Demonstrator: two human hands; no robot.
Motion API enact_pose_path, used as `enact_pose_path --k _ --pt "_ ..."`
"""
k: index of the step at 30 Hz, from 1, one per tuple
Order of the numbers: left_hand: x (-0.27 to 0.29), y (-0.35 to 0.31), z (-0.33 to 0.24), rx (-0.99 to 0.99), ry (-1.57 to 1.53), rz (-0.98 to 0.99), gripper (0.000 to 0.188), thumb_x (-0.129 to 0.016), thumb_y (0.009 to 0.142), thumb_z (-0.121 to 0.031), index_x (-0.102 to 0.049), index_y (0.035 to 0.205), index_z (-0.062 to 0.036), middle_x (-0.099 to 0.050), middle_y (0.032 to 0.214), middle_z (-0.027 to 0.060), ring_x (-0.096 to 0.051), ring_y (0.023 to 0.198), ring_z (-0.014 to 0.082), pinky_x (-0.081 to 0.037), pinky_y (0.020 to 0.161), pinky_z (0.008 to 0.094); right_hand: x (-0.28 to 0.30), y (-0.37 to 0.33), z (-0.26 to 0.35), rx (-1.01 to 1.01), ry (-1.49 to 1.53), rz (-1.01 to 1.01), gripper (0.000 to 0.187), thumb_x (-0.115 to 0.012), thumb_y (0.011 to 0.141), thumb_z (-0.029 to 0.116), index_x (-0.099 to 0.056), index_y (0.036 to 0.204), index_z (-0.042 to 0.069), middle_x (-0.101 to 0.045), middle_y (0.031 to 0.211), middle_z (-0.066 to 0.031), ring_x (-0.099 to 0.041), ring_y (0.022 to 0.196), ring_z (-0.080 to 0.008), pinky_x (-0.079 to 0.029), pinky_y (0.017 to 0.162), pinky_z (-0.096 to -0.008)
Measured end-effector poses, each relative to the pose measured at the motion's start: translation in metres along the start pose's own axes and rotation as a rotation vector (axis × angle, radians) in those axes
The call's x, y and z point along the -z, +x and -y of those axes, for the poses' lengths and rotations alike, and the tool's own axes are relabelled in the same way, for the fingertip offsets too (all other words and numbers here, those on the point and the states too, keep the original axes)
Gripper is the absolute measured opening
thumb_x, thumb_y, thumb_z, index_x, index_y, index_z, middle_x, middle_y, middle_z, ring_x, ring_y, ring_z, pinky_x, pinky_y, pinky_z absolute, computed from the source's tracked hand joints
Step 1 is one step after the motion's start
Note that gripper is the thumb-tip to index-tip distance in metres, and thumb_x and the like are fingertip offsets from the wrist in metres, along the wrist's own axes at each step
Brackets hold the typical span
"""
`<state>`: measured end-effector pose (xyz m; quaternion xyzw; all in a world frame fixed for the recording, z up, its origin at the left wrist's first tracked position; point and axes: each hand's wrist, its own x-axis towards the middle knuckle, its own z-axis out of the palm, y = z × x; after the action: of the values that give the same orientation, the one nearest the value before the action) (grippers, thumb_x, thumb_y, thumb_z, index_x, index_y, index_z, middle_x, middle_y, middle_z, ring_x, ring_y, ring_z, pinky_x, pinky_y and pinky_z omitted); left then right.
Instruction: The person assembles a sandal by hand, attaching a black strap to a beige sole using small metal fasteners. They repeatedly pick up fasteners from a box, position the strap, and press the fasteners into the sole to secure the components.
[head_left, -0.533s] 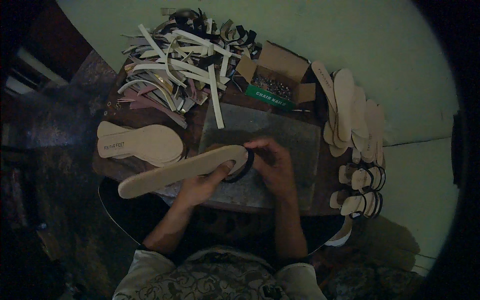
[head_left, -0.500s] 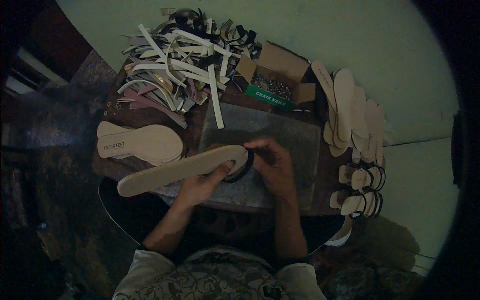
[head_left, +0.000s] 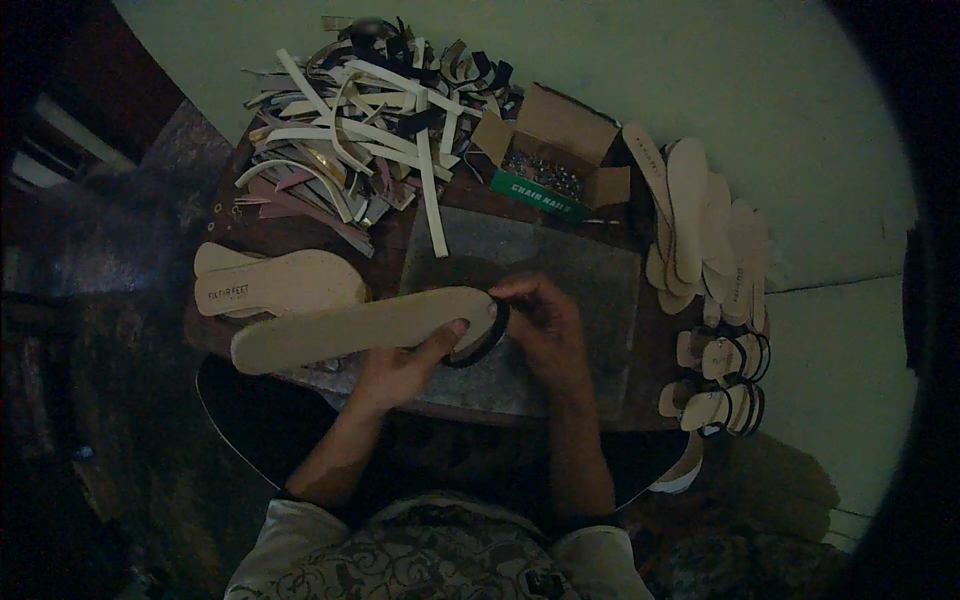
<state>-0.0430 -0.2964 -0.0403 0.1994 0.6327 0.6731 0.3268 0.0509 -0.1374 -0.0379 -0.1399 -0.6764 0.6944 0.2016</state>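
Note:
A long beige shoe sole (head_left: 350, 332) is held up over the table, its broad end toward the left. My left hand (head_left: 405, 370) grips it near its right end, with the thumb on top. Across that end loops a black strap (head_left: 482, 347). My right hand (head_left: 540, 325) pinches the strap's upper end against the sole's edge; its fingertips are partly hidden. Behind the sole lies a small stack of beige soles (head_left: 290, 280) on the left of the table.
A dark flat slab (head_left: 580, 280) lies on the brown table under my hands. Strap strips (head_left: 340, 130) are heaped at the back left. An open box of nails (head_left: 545, 190) stands behind the slab. More soles (head_left: 690, 210) and strapped sandals (head_left: 725, 405) line the right edge.
The sole's left end has tipped up slightly, away from me. Both hands keep nearly the same place and grip.

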Motion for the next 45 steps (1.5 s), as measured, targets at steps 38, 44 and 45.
enact_pose_path --k 38,44,45 --pt "-0.001 0.004 -0.003 0.049 -0.051 0.014 0.027 -0.064 0.084 -0.01 -0.059 0.109 -0.0008 -0.064 0.1 0.0084 -0.06 0.094 0.017 -0.047 0.082 0.0301 0.005 0.002 0.003 -0.062 -0.119 0.05 0.027 -0.065 0.081 0.008 -0.061 0.106 -0.001 -0.06 0.099 -0.0061 -0.057 0.095 -0.015 -0.044 0.086 -0.0286" --pt "0.003 0.004 0.0 0.024 -0.01 0.05 0.027 -0.064 0.084 -0.011 -0.06 0.109 -0.0005 -0.064 0.1 0.0087 -0.06 0.094 0.0169 -0.047 0.081 0.0305 0.0 0.003 0.011 -0.127 -0.131 0.002 0.026 -0.062 0.078 0.003 -0.063 0.103 0.003 -0.063 0.098 -0.0065 -0.057 0.094 -0.0157 -0.044 0.086 -0.0297" --pt "0.001 0.003 0.0 0.011 -0.014 0.04 0.027 -0.064 0.084 -0.011 -0.06 0.108 -0.0003 -0.065 0.1 0.0088 -0.06 0.093 0.0169 -0.048 0.081 0.0305 0.001 0.002 0.01 -0.124 -0.101 0.002 0.025 -0.062 0.078 0.004 -0.063 0.103 0.003 -0.063 0.097 -0.0062 -0.057 0.094 -0.0154 -0.044 0.086 -0.0297"
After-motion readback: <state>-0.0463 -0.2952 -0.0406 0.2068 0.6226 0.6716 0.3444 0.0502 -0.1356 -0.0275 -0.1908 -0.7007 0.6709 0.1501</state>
